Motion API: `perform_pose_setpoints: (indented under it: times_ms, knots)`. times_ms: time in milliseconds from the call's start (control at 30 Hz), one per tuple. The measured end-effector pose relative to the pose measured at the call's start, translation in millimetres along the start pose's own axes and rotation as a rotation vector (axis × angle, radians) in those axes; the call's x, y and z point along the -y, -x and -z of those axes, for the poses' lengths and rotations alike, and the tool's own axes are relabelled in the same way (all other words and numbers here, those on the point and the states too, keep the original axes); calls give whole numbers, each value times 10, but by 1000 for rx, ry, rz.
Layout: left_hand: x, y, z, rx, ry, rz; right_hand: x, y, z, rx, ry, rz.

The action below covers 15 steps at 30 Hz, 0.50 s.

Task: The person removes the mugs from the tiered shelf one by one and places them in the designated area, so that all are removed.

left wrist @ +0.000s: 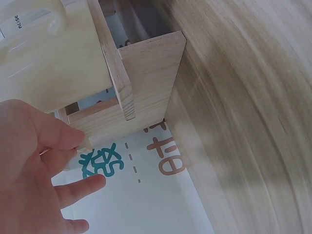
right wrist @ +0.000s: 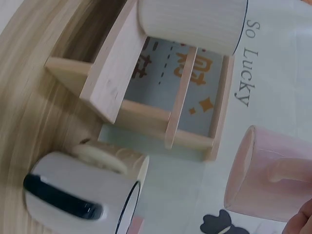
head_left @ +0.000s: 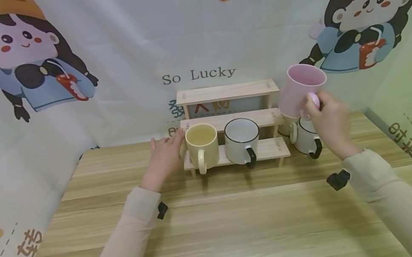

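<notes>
My right hand holds a pink mug by its handle, raised beside the right end of a three-tier wooden shelf. In the right wrist view, the fingers are only partly visible by the pink mug. At the shelf's left end, my left hand pinches the end of a board between thumb and forefinger; the other fingers stick out. On the lowest tier stand a yellow mug and, to its right, a white mug with black rim and handle, both handles toward me.
Right of the shelf, another white mug with a black handle stands on the wood-grain table. A cream mug is partly hidden behind it. A printed cloth hangs behind and at the sides.
</notes>
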State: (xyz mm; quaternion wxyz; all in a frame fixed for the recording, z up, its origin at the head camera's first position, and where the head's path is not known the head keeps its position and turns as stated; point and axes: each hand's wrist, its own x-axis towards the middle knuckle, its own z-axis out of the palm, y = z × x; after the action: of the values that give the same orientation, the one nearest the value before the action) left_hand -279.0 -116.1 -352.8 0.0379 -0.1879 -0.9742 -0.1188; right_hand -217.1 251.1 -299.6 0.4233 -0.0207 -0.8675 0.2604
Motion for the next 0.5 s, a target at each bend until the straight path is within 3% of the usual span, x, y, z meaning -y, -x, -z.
perform_pose_setpoints:
  times_ms: [267,500]
  knots:
    - [12,-18,2,7,0,13,-232,-9,168,-42,59,-31]
    - [8,-14,-13,4,-6,6,-441,15,321,-18,89,-124]
